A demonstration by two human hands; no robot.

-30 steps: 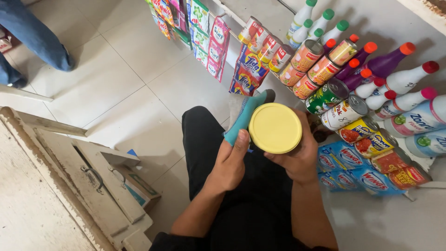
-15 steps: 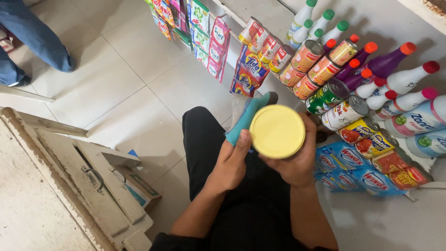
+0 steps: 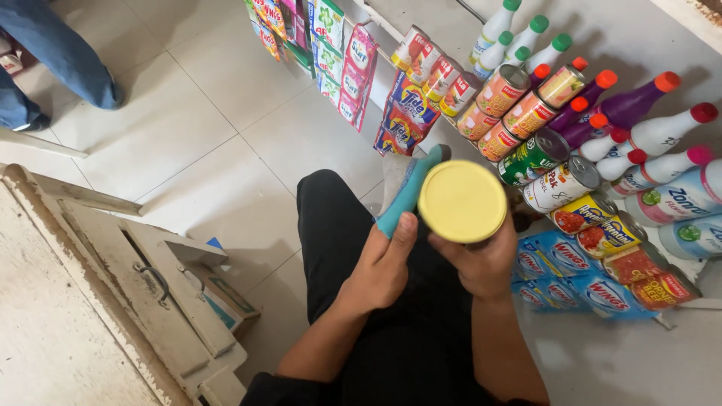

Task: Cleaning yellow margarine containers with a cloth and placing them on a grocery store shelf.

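while both hands meet over the lap, this is how things lie:

left hand: the left hand [image 3: 383,259] is curled about the lower end of a teal tube [image 3: 410,190], thumb pressed along its side, fingers wrapped round it and closed tight.
teal tube: it slants up and away from the palm, its far end just beside the yellow rim, over the black trousers [image 3: 338,225].
right hand: the right hand [image 3: 481,263] cups a round container from beneath, fingers clamped on its body (the body itself is hidden under the top, so its kind cannot be told).
yellow lid [image 3: 462,201]: flat, round, facing straight up at the camera, touching the tube's side on its left edge.
cans [image 3: 530,113]: a row of tins lies tilted on the floor just beyond the lid, some orange-labelled, one green, one white.
bottles [image 3: 654,135]: white and purple bottles with red, orange, pink and green caps lean behind the tins, against the wall.
blue packets [image 3: 594,293]: stacked flat to the right of the right wrist, with more tins on top.
sachet strips [image 3: 353,68]: bright hanging packets stand further along the tiled floor [image 3: 188,113].
other person: a leg in blue jeans [image 3: 53,53] stands well apart, at the top left.
wooden cabinet [image 3: 113,286]: worn, pale, at the left.
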